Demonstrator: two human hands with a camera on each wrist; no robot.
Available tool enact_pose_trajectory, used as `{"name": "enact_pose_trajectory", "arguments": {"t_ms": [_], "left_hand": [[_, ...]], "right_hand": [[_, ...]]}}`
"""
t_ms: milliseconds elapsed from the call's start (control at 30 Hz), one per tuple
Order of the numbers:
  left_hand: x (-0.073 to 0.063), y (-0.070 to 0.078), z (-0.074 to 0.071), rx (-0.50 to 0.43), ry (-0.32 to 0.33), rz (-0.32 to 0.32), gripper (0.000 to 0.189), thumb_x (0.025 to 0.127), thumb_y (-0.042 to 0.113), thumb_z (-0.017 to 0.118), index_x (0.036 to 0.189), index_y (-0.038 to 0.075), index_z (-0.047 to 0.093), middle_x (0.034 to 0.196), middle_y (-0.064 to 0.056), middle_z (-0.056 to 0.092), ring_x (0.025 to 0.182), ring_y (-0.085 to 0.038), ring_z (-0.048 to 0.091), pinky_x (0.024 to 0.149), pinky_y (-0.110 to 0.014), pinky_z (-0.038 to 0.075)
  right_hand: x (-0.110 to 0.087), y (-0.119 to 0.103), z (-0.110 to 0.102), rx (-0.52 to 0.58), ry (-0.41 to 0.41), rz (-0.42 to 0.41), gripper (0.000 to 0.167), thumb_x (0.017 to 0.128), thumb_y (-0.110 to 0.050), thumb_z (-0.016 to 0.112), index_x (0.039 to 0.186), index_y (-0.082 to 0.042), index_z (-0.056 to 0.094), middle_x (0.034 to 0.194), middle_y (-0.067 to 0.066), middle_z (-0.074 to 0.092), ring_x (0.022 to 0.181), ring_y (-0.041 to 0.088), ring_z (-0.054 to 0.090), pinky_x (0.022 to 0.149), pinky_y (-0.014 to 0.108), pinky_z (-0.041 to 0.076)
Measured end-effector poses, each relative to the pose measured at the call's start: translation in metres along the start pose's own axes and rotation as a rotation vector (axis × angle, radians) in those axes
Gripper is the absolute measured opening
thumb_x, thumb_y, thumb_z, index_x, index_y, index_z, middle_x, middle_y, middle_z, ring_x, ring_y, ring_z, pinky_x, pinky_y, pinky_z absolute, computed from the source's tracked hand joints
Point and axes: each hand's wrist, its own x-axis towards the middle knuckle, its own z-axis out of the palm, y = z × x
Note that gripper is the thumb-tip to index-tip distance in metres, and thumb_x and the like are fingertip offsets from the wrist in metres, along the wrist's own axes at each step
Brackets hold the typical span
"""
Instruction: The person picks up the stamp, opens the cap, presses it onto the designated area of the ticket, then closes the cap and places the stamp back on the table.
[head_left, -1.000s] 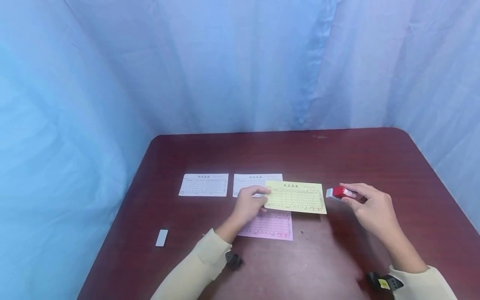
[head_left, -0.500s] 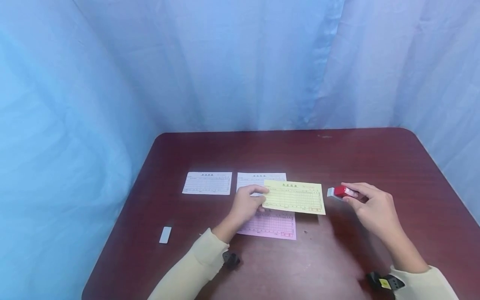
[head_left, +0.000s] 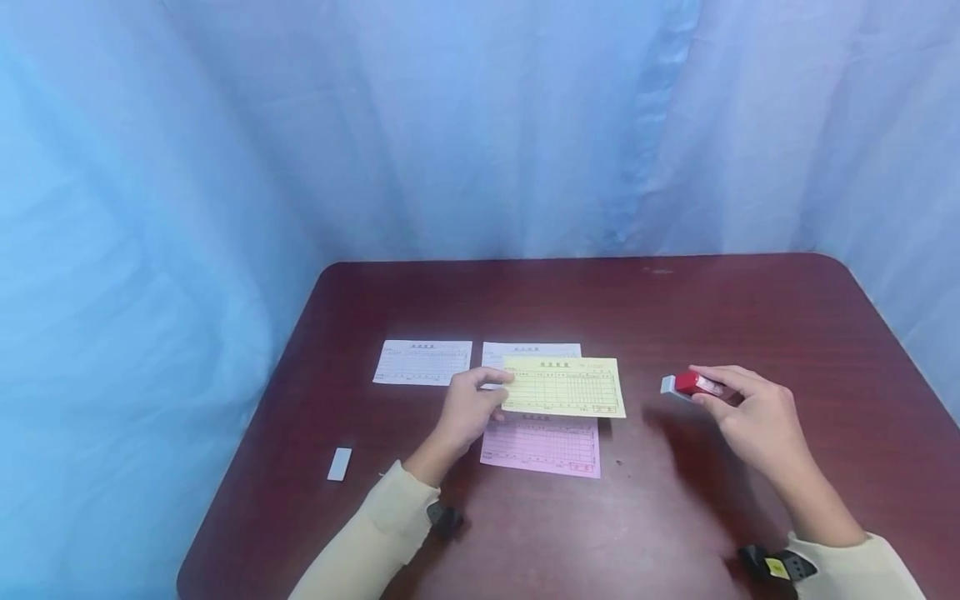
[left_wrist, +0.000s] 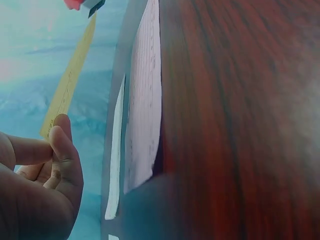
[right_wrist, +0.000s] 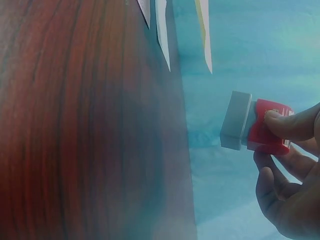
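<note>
My left hand (head_left: 467, 408) pinches the left edge of a yellow printed form (head_left: 562, 387), thumb and index finger meeting on it in the left wrist view. The form is raised over the table and overlaps a pink form (head_left: 540, 446) and a white form (head_left: 531, 350) in the head view. A red stamp mark shows in the lower right corner of both the yellow and the pink form. To the right, my right hand (head_left: 761, 417) grips a red stamp (head_left: 692, 384) off the table. In the right wrist view, the stamp's pale grey end (right_wrist: 236, 120) points away from the fingers.
Another white form (head_left: 423, 363) lies at the left of the row on the dark red table (head_left: 675, 317). Nearer the left edge lies a small white rectangular piece (head_left: 340, 464). Blue curtains (head_left: 480, 125) hang around the back and sides.
The left hand has drawn the yellow form to the left, away from the stamp, widening the gap between them. The right hand stays nearly in place with the stamp. The head view has shifted slightly.
</note>
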Motion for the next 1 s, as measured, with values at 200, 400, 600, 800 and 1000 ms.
{"name": "enact_pose_trajectory", "arguments": {"t_ms": [200,400,600,800,1000], "left_hand": [[-0.001,-0.006,-0.007,-0.023,0.003,-0.018,0.027,0.084,-0.008,0.063,0.107,0.0,0.074,0.11,-0.014,0.069,0.066,-0.02,0.066,0.06,-0.038,0.06],[-0.002,-0.01,-0.018,-0.007,0.018,-0.022,0.028,0.085,-0.006,0.063,0.109,0.001,0.074,0.119,-0.016,0.067,0.076,-0.021,0.066,0.059,-0.034,0.06],[-0.005,-0.013,-0.037,0.044,0.053,-0.034,0.026,0.087,-0.004,0.064,0.109,0.003,0.074,0.121,-0.016,0.067,0.077,-0.021,0.066,0.057,-0.031,0.059],[-0.009,-0.016,-0.054,0.046,0.082,-0.019,0.025,0.087,-0.006,0.064,0.108,0.001,0.075,0.116,-0.016,0.069,0.073,-0.021,0.065,0.056,-0.032,0.058],[-0.013,-0.021,-0.066,0.099,0.126,-0.038,0.025,0.088,-0.004,0.064,0.109,0.004,0.075,0.114,-0.014,0.07,0.077,-0.02,0.065,0.056,-0.03,0.057]], "right_hand": [[0.0,0.001,0.003,0.002,-0.01,-0.01,0.039,0.079,0.003,0.082,0.116,-0.006,0.076,0.105,0.015,0.073,0.08,-0.002,0.051,0.062,0.005,0.042],[0.0,0.001,0.005,0.007,-0.004,-0.016,0.039,0.078,0.003,0.083,0.116,-0.006,0.076,0.106,0.015,0.073,0.082,-0.002,0.052,0.065,0.003,0.041],[0.0,0.003,0.005,0.005,0.009,-0.016,0.039,0.078,0.003,0.083,0.114,-0.007,0.076,0.104,0.014,0.074,0.081,-0.004,0.052,0.065,0.004,0.04],[0.0,0.004,0.006,0.009,0.011,-0.017,0.039,0.078,0.003,0.083,0.115,-0.007,0.076,0.105,0.015,0.073,0.081,-0.008,0.049,0.065,0.005,0.04],[0.0,0.002,0.005,0.009,-0.005,-0.013,0.038,0.079,0.003,0.082,0.115,-0.006,0.076,0.105,0.015,0.073,0.078,-0.001,0.051,0.062,0.005,0.042]]}}
